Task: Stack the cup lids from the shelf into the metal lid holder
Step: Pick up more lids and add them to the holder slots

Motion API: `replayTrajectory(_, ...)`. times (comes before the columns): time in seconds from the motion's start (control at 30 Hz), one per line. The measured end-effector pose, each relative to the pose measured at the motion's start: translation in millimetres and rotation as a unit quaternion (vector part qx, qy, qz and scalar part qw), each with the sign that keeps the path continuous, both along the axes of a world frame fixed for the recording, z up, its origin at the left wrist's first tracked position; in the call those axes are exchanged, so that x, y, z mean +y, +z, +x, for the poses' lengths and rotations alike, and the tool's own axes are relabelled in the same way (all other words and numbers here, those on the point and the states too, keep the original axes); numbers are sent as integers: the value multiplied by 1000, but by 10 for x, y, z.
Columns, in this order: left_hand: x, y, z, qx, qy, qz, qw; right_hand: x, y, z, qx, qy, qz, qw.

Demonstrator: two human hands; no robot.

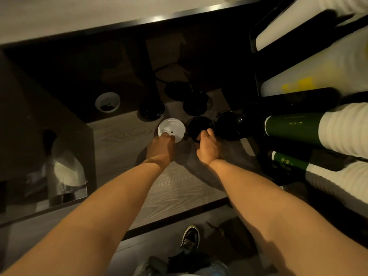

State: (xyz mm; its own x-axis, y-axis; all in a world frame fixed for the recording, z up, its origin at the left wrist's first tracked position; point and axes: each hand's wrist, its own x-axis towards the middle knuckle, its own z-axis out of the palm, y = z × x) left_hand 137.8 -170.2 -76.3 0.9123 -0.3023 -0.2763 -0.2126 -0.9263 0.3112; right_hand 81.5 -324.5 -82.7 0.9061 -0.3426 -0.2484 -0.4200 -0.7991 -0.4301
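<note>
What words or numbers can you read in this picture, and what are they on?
No text reads clearly.
Gold marks on the upper green cup stack: too small and blurred to read.
Gold marks on the lower green cup stack: blurred too.
Yellow print on the white cup stack: a blur, unreadable.
The white lid and the black lid: no print visible.

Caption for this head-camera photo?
Left hand holds a white lid, right hand a black lid, on a wooden shelf.
</note>
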Motion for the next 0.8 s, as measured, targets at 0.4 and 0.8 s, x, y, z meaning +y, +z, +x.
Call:
replayTrajectory(0.4, -7, 179, -14, -54, -81, 85, 992, -54, 215, 148, 54, 3, -10, 998)
replayTrajectory(0.8, 41, 377, 19, -45, -55, -52, 996, -171, 422, 201, 34, -24, 36, 998)
